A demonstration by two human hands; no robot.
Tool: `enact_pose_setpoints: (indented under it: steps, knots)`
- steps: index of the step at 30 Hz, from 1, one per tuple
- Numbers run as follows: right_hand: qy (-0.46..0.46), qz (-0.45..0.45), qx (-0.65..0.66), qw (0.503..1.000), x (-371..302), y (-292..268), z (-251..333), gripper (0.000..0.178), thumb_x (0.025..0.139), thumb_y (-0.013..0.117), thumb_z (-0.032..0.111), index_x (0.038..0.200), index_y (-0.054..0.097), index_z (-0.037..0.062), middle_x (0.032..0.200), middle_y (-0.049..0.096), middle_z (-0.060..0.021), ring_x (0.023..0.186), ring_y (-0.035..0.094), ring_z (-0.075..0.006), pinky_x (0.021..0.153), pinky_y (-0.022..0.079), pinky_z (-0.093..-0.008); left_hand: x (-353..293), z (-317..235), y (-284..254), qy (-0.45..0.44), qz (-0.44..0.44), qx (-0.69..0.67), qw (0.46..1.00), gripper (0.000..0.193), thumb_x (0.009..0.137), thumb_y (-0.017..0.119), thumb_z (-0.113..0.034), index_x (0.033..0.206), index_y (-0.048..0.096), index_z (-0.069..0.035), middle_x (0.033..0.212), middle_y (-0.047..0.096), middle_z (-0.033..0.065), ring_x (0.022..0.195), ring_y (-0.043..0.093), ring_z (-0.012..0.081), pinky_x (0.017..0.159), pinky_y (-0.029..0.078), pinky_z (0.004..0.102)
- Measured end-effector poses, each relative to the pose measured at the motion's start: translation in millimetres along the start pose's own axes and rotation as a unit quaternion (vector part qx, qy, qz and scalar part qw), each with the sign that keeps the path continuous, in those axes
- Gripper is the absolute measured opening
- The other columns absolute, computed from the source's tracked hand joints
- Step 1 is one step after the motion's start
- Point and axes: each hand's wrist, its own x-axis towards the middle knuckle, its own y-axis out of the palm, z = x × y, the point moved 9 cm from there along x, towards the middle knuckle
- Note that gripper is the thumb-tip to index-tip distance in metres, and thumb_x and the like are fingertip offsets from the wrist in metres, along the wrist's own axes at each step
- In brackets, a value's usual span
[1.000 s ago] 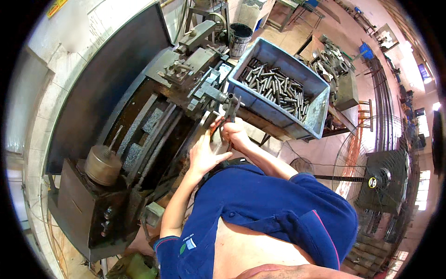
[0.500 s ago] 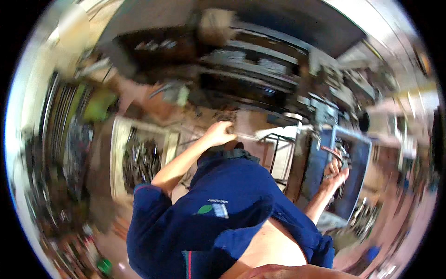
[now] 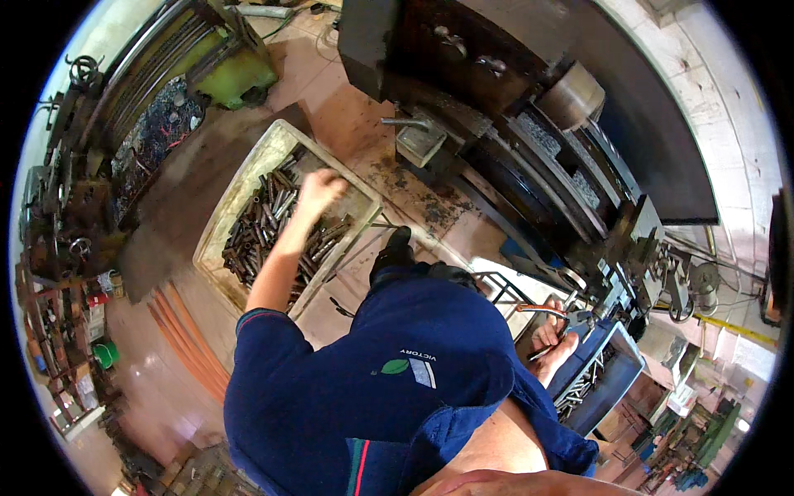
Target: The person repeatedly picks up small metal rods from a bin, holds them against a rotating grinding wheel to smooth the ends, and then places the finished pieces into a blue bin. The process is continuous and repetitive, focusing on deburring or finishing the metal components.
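Observation:
My left hand (image 3: 321, 193) is over the cream bin (image 3: 217, 217), which holds a heap of short brownish metal tubes (image 3: 263, 225). Motion blurs its fingers, so I cannot see whether anything is in them. On the other side, my right hand (image 3: 552, 345) is closed around a pair of pliers (image 3: 577, 317), one orange-red handle of which sticks out to the left. The pliers' jaws are beside the near end of the lathe. Just below them sits a blue bin (image 3: 616, 382) with shiny metal pieces (image 3: 585, 388) in it.
A large dark lathe (image 3: 529, 190) with metal shavings runs across the far right. A second, greenish machine (image 3: 236, 70) stands far left. Orange-brown bars (image 3: 188, 343) lie on the floor left of me. A green cup (image 3: 105, 355) is by the left shelves.
My view has turned toward the left and sharpened. My left hand has moved from in front of me to over the cream bin. My right hand has come away from above the blue bin, still with the pliers.

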Motion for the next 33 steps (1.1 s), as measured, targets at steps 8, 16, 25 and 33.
enact_pose_setpoints:
  steps: [8, 16, 25, 33]
  knots:
    - [-0.012, -0.048, -0.017, 0.999, 27.7, 51.7, -25.8, 0.068, 0.075, 0.059, 0.031, 0.124, 0.035, -0.0097, 0.119, 0.047, -0.0236, 0.045, 0.035, -0.0041, 0.040, 0.032, -0.0164, 77.5, 108.9, -133.5, -0.107, -0.133, 0.440, 0.882, 0.019, 0.071, 0.055, -0.012, 0.087, 0.062, -0.005, 0.094, 0.063, 0.0177, 0.090, 0.059, 0.0334, 0.078, 0.047, 0.0425]
    - [0.016, -0.097, -0.026, 0.995, 34.7, 62.8, -62.7, 0.060, 0.081, 0.043, 0.032, 0.124, 0.037, -0.0097, 0.121, 0.047, -0.0238, 0.044, 0.034, -0.0046, 0.041, 0.031, -0.0173, 113.0, 121.0, -119.8, -0.047, -0.084, 0.545, 0.833, 0.015, 0.069, 0.058, -0.008, 0.082, 0.064, -0.003, 0.085, 0.064, 0.0161, 0.083, 0.062, 0.0323, 0.070, 0.050, 0.0405]
    - [0.052, -0.107, -0.102, 0.988, 37.1, 54.2, -70.4, 0.059, 0.084, 0.041, 0.037, 0.121, 0.040, -0.0082, 0.115, 0.051, -0.0212, 0.044, 0.032, -0.0029, 0.040, 0.029, -0.0160, 123.7, 129.5, -111.2, -0.114, -0.007, 0.565, 0.817, 0.019, 0.070, 0.063, -0.006, 0.088, 0.064, -0.003, 0.093, 0.063, 0.0148, 0.089, 0.061, 0.0316, 0.069, 0.051, 0.0400]
    - [0.084, -0.106, -0.164, 0.977, 33.8, 49.1, -67.5, 0.060, 0.077, 0.058, 0.037, 0.117, 0.044, -0.0052, 0.086, 0.053, -0.0045, 0.045, 0.032, -0.0023, 0.041, 0.029, -0.0157, 111.3, 117.7, -90.5, -0.032, -0.024, 0.573, 0.819, 0.022, 0.072, 0.062, -0.014, 0.093, 0.062, -0.010, 0.090, 0.063, 0.0139, 0.086, 0.061, 0.0309, 0.071, 0.049, 0.0420]
